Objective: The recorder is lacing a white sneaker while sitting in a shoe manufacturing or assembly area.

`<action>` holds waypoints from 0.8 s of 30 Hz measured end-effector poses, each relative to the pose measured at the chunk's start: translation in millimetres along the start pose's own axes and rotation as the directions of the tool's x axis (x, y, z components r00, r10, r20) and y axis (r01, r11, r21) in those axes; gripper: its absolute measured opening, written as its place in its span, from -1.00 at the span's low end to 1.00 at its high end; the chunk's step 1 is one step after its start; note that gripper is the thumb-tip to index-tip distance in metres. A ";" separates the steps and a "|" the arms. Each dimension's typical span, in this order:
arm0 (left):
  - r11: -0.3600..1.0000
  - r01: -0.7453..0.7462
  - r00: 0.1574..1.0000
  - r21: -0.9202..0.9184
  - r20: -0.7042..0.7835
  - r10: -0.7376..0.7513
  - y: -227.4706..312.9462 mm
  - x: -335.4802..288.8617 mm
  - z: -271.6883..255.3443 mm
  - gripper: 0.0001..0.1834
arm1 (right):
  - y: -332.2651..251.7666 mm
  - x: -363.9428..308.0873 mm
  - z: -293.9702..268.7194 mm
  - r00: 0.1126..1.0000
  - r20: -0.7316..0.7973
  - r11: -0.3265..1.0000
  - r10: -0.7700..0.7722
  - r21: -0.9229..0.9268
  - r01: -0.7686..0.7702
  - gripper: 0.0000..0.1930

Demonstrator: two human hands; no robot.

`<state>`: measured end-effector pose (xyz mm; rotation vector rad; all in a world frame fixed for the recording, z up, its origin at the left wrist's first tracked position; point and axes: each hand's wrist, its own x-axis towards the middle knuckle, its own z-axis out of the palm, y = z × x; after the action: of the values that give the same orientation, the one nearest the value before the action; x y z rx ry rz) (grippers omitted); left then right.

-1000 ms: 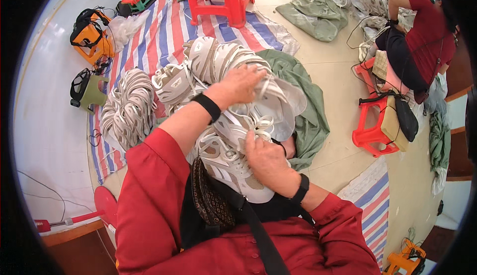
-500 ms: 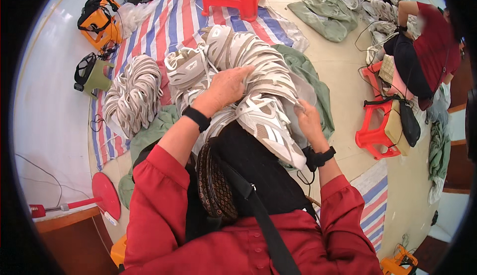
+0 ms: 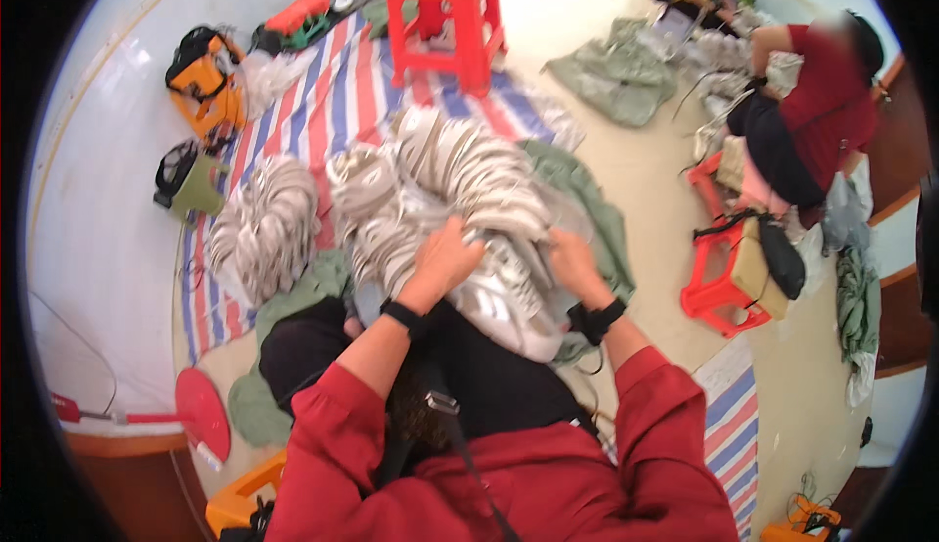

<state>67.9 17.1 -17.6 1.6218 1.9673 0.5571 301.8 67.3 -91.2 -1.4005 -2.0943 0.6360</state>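
Note:
A long curved row of nested white-and-beige sneaker uppers (image 3: 479, 165) runs from the striped sheet toward my lap. The nearest sneaker upper (image 3: 509, 307), with white laces, lies slanted over my black trousers. My left hand (image 3: 448, 260) is closed with its fingertips at the left side of this upper. On the other side, my right hand (image 3: 577, 266) pinches the edge at the near end of the row. More uppers (image 3: 367, 185) lie just left of the row, and a separate bundle of uppers (image 3: 266, 229) sits farther left. Slight blur softens the finger details.
A red stool (image 3: 445, 19) stands on the striped sheet (image 3: 323, 82) beyond the uppers. Green cloth (image 3: 592, 200) lies under the row's right side. Another person (image 3: 817, 112) sits at the right near a red stool (image 3: 724, 288). A red round base (image 3: 203, 415) is at left.
My left hand has come off the top of the row, moving nearer to me. My right hand has shifted slightly left and lower. The view has tilted up, showing more of the far floor.

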 end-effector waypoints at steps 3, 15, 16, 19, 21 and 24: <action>0.995 0.083 0.995 -0.064 0.053 -0.079 -17.0 7.7 6.8 -0.43 | 8.0 -1.7 12.1 0.998 0.053 0.999 0.025 -0.029 -0.023 -0.78; 0.705 0.252 0.890 -0.663 0.445 0.100 -75.6 6.8 -36.5 -0.63 | -29.1 51.8 -26.0 0.994 0.087 0.984 -0.064 -0.162 0.078 -0.81; 0.675 0.300 0.883 -0.674 0.464 0.071 -109.1 5.2 -37.6 -0.62 | -31.6 60.9 -23.5 0.992 0.089 0.982 -0.087 -0.158 0.100 -0.81; 0.809 0.080 0.926 -0.582 0.344 0.155 -126.0 3.8 -19.2 -0.65 | -11.8 59.9 -26.0 0.985 0.101 0.986 -0.141 -0.077 0.149 -0.80; 0.798 0.073 0.928 -0.598 0.335 0.166 -132.2 7.6 -8.8 -0.68 | 4.3 32.2 -17.0 0.983 0.082 0.981 -0.163 -0.089 0.170 -0.77; 0.801 0.037 0.958 -0.598 0.249 0.142 -156.2 18.8 12.2 -0.73 | -12.1 -4.1 9.4 0.985 0.134 0.974 0.105 -0.213 -0.075 -0.64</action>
<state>-46.4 4.7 -125.6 1.2627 1.3436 0.8206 288.7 58.3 -91.2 -1.6158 -2.2759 0.5839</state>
